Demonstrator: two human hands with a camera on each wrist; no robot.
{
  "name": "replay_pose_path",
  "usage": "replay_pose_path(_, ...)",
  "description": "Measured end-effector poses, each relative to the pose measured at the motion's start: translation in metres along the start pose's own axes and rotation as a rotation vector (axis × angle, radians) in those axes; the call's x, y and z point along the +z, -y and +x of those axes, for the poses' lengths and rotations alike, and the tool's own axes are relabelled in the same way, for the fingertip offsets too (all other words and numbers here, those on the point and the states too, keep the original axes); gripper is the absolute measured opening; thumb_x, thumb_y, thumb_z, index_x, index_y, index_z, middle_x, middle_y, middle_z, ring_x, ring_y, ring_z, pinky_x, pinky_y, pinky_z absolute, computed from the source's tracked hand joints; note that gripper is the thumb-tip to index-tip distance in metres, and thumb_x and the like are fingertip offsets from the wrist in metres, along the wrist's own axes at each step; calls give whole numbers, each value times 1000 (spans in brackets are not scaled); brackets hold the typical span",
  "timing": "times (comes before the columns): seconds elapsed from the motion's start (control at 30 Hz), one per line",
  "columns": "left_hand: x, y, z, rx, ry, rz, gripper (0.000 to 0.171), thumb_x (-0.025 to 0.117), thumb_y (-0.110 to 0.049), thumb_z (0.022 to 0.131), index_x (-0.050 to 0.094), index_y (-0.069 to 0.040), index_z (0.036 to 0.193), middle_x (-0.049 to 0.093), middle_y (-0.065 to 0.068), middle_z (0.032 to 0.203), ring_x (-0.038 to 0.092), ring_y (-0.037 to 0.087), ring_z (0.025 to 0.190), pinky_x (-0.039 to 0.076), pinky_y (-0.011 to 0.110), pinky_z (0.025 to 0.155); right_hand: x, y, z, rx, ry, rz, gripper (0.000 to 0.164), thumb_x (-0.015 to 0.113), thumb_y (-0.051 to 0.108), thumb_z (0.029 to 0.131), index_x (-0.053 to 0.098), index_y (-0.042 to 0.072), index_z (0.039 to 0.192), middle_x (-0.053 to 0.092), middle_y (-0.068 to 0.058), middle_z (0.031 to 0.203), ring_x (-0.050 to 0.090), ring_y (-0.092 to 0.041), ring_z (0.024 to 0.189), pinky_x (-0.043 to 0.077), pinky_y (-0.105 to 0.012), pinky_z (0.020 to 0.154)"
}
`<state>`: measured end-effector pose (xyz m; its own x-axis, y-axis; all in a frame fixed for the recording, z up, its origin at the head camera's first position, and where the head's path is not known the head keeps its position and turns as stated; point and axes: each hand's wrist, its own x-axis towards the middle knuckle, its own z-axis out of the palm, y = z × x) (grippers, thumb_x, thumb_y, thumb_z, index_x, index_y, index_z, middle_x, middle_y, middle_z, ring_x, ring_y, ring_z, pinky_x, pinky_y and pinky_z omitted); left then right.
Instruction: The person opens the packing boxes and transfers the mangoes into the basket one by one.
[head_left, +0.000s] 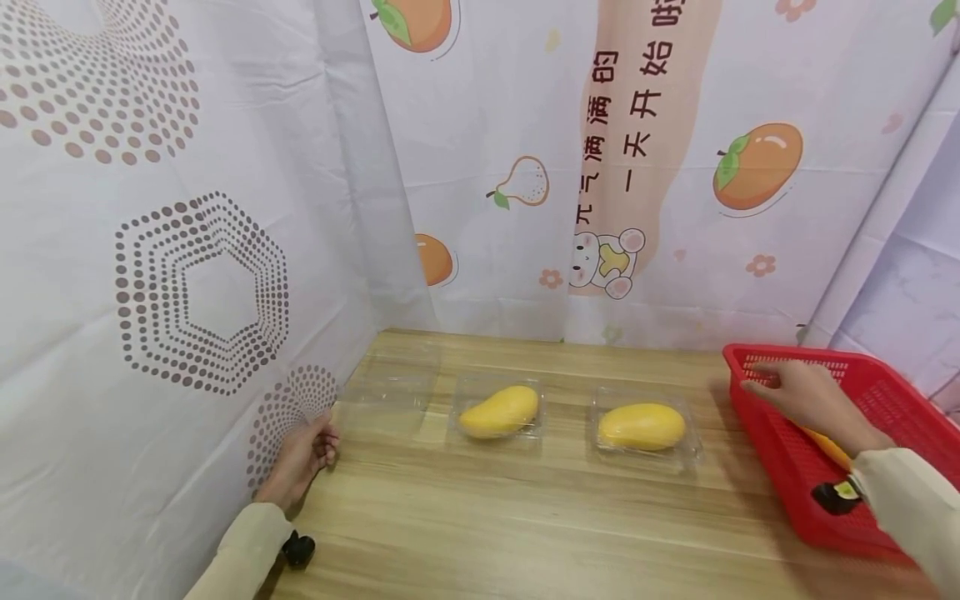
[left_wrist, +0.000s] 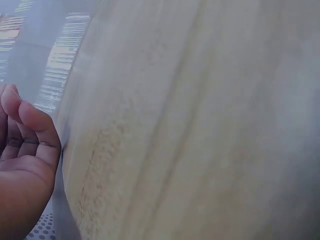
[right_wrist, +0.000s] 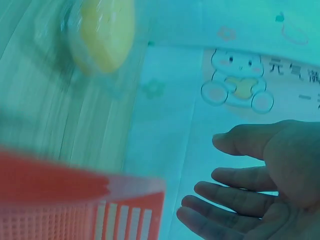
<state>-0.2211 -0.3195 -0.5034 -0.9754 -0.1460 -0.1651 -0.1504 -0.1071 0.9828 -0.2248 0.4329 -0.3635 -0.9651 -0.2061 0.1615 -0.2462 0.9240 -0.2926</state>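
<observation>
My left hand [head_left: 302, 457] rests at the table's left side, fingers loosely curled, just short of an empty-looking clear plastic box [head_left: 393, 392]. Nothing shows inside its curl in the left wrist view, where ridged clear plastic [left_wrist: 62, 55] stands beyond the fingertips. Over the far left part of a red basket [head_left: 761, 442] is my right hand [head_left: 813, 400]; the right wrist view shows its fingers spread and holding nothing. Under the right forearm, part of a yellow mango [head_left: 828, 450] shows in the basket. Two more mangoes, one left [head_left: 501, 412] and one right [head_left: 642, 427], lie in clear plastic boxes.
The wooden table [head_left: 525, 517] runs up to a printed curtain [head_left: 480, 108] at the back. Another curtain [head_left: 82, 275] hangs close along the left side. The basket's raised rim borders the right side. A black wrist device [head_left: 298, 550] sits below my left sleeve.
</observation>
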Motion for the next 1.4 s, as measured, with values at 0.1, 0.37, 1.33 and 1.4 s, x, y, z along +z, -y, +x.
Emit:
replay_pose_path(0.1,2,3,1,11,2,57,40,57,-33,107,63,6,104,66,8,88,56,12,63,53,28,57,3,10,5,-38,-38,-4,53,78,25,92,64,-11,128,72,-25,101,67,-30,80,59,-51,70)
replay_pose_path(0.37,16,3,1,-36,42,159,32,56,-21,107,59,11,110,64,9,87,55,13,66,51,28,59,15,35,17,-99,-68,24,41,78,20,92,69,-10,119,72,-24,102,69,-36,86,59,-55,75)
replay_pose_path(1.33,93,8,3,35,464,340,42,61,-29,105,64,10,119,66,17,100,59,16,75,53,28,67,75,145,59,-211,78,145,26,73,19,96,75,3,117,74,-9,107,68,-25,93,60,-43,78)
replay_pose_path(1.4,97,8,3,28,469,337,42,62,-29,104,64,10,119,66,16,99,59,16,75,53,29,68,79,152,62,-248,72,141,24,73,17,96,75,2,115,75,-7,104,68,-21,90,59,-41,77)
